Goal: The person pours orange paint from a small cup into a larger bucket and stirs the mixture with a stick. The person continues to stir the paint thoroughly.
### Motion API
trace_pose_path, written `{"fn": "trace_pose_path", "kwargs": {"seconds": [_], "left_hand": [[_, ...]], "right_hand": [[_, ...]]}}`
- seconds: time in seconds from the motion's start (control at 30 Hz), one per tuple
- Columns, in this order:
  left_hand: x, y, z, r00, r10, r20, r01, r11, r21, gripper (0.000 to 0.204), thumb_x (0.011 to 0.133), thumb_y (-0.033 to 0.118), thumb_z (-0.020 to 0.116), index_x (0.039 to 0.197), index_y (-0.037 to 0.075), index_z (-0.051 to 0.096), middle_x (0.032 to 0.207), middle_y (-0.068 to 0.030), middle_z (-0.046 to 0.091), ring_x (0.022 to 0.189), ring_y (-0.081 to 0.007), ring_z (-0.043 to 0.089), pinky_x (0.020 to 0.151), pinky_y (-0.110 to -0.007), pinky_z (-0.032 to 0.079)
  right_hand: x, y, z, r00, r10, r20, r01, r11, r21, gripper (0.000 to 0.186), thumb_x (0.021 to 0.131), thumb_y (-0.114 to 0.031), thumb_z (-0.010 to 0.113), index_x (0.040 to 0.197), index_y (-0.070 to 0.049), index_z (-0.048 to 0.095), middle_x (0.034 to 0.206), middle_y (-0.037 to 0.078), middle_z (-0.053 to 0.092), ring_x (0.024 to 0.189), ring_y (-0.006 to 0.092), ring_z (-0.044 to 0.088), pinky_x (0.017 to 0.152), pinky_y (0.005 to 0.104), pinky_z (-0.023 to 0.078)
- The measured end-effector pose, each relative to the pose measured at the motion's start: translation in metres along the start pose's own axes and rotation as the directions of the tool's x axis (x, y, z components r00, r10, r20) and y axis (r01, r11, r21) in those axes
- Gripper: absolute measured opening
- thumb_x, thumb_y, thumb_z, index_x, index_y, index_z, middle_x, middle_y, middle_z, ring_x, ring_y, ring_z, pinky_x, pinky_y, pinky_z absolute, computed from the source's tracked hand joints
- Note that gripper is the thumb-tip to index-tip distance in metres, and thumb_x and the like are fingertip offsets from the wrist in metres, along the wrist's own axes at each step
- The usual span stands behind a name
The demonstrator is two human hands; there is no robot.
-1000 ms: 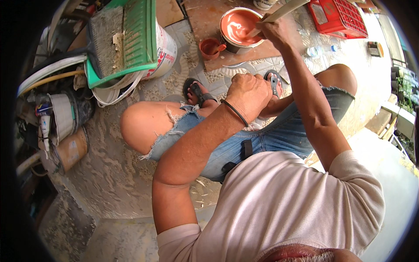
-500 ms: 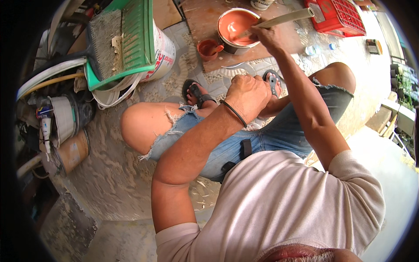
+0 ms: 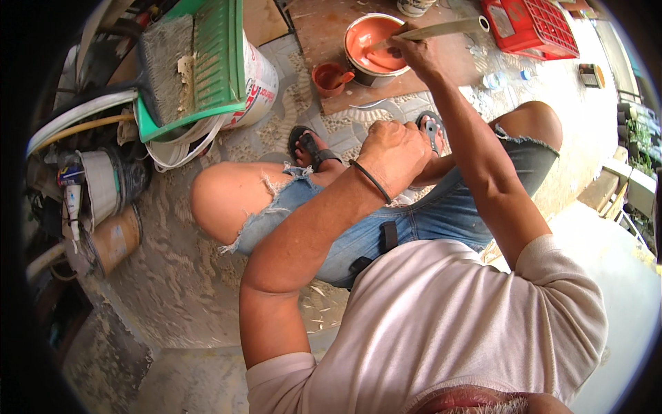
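Note:
In the head view, my right hand (image 3: 415, 55) grips a long pale stick (image 3: 455, 25), whose lower end dips into the orange paint in an open can (image 3: 372, 73). The can stands on a stained board (image 3: 445, 79). Just left of it sits a small red-brown pot (image 3: 326, 78) with an orange-stained handle across its rim. My left hand (image 3: 396, 148) is closed, knuckles up, between my knees and short of the board; whatever it holds, if anything, is hidden.
At left, a green tray (image 3: 221, 69) with a dark brush head lies on a white bucket (image 3: 258, 86); hoses and cluttered containers (image 3: 110, 241) line that side. At back right are a red crate (image 3: 534, 38), a plastic bottle (image 3: 500, 79) and a small tin (image 3: 591, 74).
My right hand has shifted slightly left and down with the stick, which now lies more level, its outer end lower. My left hand is almost where it was.

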State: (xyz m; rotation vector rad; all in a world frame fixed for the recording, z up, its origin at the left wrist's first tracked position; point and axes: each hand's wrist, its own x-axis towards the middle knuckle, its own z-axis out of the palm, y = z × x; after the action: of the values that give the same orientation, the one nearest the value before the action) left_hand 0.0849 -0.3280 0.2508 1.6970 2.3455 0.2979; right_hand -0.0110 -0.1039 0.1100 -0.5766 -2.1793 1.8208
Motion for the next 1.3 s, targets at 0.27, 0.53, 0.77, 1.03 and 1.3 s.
{"fn": "trace_pose_path", "kwargs": {"seconds": [0.27, 0.53, 0.77, 1.03, 1.3], "left_hand": [[-0.005, -0.007, 0.002, 0.997, -0.070, 0.030, 0.070, 0.997, 0.016, 0.016, 0.089, 0.013, 0.067, 0.100, 0.003, 0.071, 0.093, -0.0151, 0.074, 0.086, -0.0286, 0.078, 0.072, -0.040, 0.063], [-0.001, -0.001, -0.001, 0.998, -0.041, 0.057, 0.042, 0.999, -0.019, 0.016, 0.088, 0.013, 0.068, 0.100, 0.003, 0.072, 0.095, -0.0158, 0.075, 0.088, -0.0290, 0.078, 0.074, -0.041, 0.063], [0.001, -0.002, -0.005, 0.999, -0.024, 0.029, 0.024, 1.000, 0.011, 0.017, 0.088, 0.012, 0.067, 0.101, 0.002, 0.072, 0.094, -0.0160, 0.074, 0.087, -0.0298, 0.078, 0.074, -0.041, 0.062], [-0.005, -0.006, 0.004, 0.997, -0.074, 0.014, 0.073, 0.997, 0.033, 0.016, 0.088, 0.013, 0.068, 0.100, 0.003, 0.072, 0.093, -0.0154, 0.074, 0.086, -0.0282, 0.078, 0.072, -0.040, 0.063], [-0.004, 0.000, -0.005, 0.998, -0.038, 0.045, 0.038, 0.999, 0.007, 0.015, 0.089, 0.013, 0.067, 0.099, 0.003, 0.072, 0.093, -0.0150, 0.074, 0.088, -0.0276, 0.078, 0.073, -0.040, 0.063]], "right_hand": [[-0.015, -0.024, -0.015, 0.996, 0.089, -0.004, -0.087, 0.956, -0.282, 0.014, 0.090, -0.013, 0.075, 0.091, -0.001, 0.068, 0.076, 0.008, 0.071, 0.065, 0.0157, 0.069, 0.058, 0.0334, 0.056], [0.022, 0.009, -0.028, 0.968, -0.247, 0.040, 0.242, 0.887, -0.394, 0.018, 0.089, -0.018, 0.077, 0.084, -0.003, 0.068, 0.074, 0.009, 0.071, 0.063, 0.0157, 0.068, 0.056, 0.0306, 0.054], [0.010, 0.016, -0.025, 0.998, 0.029, 0.054, -0.026, 0.998, -0.048, 0.022, 0.090, -0.017, 0.077, 0.099, -0.001, 0.066, 0.079, 0.010, 0.071, 0.065, 0.0184, 0.071, 0.061, 0.0310, 0.059], [-0.001, -0.026, -0.029, 0.998, 0.045, 0.053, -0.023, 0.935, -0.355, 0.015, 0.086, -0.014, 0.078, 0.092, -0.002, 0.073, 0.073, 0.007, 0.071, 0.065, 0.0160, 0.072, 0.058, 0.0302, 0.057], [0.029, -0.031, 0.001, 0.994, 0.108, 0.031, -0.064, 0.772, -0.632, 0.014, 0.088, -0.013, 0.077, 0.099, -0.005, 0.072, 0.076, 0.009, 0.073, 0.061, 0.0159, 0.070, 0.054, 0.0324, 0.054]]}}
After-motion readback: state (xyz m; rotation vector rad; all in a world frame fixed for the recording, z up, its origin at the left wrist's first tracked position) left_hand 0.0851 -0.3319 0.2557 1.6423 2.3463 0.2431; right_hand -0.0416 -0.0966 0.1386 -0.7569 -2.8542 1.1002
